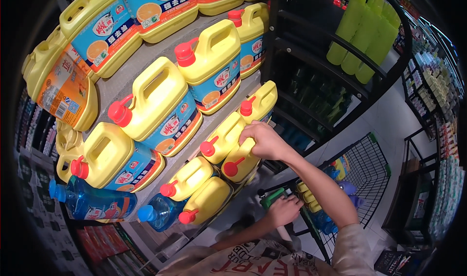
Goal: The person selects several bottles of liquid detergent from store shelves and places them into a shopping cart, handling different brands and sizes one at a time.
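On the lower shelf, my right hand (pixel 268 141) is closed around the handle of a yellow detergent jug (pixel 239 163) with a red cap. That jug stands in front of another yellow jug (pixel 223 133), close against it. My left hand (pixel 285 211) is on the green handle (pixel 271 198) of a shopping cart, its fingers curled over the bar. The cart's black wire basket (pixel 368 159) holds blue bottles (pixel 324 221), purple bottles (pixel 348 188) and several yellow containers (pixel 307 195).
More yellow jugs (pixel 157 101) with orange-picture labels fill the stepped shelves. Blue detergent bottles (pixel 98 195) stand at the left end. A black metal rack (pixel 310 50) with light green bottles (pixel 365 35) rises at the right. Stocked shelves (pixel 445 188) line the far side of the aisle.
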A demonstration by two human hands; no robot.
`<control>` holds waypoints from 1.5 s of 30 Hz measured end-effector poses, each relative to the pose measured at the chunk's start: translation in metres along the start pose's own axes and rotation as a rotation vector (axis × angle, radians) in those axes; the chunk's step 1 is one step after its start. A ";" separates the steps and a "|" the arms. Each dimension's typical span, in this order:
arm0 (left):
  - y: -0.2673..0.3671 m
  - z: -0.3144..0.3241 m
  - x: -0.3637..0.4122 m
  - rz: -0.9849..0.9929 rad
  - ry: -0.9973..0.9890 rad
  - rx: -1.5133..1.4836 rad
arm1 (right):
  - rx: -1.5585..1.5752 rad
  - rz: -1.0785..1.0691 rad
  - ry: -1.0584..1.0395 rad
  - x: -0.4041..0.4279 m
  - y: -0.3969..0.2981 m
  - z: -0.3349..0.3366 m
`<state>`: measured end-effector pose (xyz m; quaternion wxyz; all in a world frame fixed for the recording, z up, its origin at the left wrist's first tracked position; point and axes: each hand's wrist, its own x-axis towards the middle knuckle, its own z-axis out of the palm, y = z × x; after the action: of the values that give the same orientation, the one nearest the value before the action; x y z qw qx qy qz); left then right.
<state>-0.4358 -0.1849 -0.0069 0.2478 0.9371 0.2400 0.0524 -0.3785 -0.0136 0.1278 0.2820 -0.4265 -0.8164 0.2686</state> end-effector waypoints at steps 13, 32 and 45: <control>0.016 -0.031 0.013 -0.100 -0.026 -0.149 | 0.412 -0.076 0.330 -0.034 0.009 0.014; 0.023 -0.017 0.030 -0.080 -0.050 0.063 | -0.079 1.405 0.376 -0.451 0.391 0.003; 0.028 -0.015 0.039 -0.121 -0.082 0.115 | -0.015 1.539 0.295 -0.441 0.445 0.022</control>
<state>-0.3934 -0.1809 0.0192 0.2061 0.9350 0.2883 -0.0150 0.0590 -0.1727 -0.2915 0.1192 -0.9057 -0.2469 0.3235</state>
